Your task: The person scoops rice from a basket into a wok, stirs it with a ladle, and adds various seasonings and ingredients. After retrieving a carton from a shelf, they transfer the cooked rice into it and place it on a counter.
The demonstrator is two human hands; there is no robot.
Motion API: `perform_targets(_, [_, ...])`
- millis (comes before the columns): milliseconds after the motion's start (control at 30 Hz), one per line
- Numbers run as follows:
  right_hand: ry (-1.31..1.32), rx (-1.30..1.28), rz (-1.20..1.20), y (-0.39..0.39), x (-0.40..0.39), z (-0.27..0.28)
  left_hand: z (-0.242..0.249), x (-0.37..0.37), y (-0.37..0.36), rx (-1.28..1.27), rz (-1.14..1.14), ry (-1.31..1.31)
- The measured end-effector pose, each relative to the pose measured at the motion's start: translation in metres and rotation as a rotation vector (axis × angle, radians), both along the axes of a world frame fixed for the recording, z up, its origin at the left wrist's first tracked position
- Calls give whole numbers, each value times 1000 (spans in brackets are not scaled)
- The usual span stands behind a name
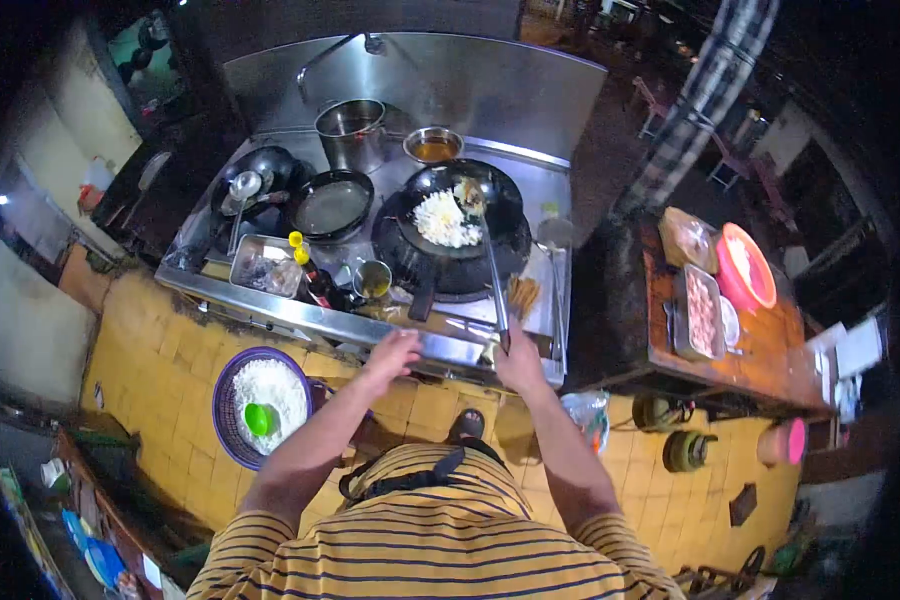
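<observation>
My right hand (519, 362) is closed around the handle of a long wok spatula (495, 275), whose far end reaches into a black wok (505, 200). Inside the wok lies white rice (444, 220), with a browner patch of food (469, 194) beside it. My left hand (394, 357) holds nothing; its fingers are loosely apart above the stove's front edge, a little below the wok's handle (423, 300). The spatula's head is partly hidden by the food.
Left of the wok stand a dark pan (332, 205), a steel pot (351, 135), sauce bottles (317, 280) and a metal tray (268, 266). A purple basket (224, 418) of rice sits on the floor. To the right, a wooden table (770, 365) bears a meat tray (700, 312) and pink basin (747, 268).
</observation>
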State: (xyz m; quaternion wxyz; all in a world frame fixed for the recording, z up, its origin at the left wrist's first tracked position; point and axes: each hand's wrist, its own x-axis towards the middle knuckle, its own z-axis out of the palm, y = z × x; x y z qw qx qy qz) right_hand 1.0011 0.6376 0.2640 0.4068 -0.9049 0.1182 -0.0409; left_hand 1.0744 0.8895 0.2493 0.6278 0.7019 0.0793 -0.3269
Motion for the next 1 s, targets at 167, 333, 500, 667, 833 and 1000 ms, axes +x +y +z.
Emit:
perform_targets(167, [101,-446,188,-34,105,-42,-46,50,17,11,203,117])
perform_targets(333, [255,-527,229,-35,79,-10,-82,90,-2,-188,215,177])
perform_targets(500, [412,-556,188,-31,94,37,-111,132,-32,-458,42,378])
perform_targets(667, [436,-620,52,16,124,-17,-97,154,-51,-515,43,615])
perform_targets(833, [569,-497,102,8,108,83,-106,168,-52,-855,-106,851])
perform_targets(1000, [415,-397,91,22,140,-10,-100,162,-57,-770,-25,827])
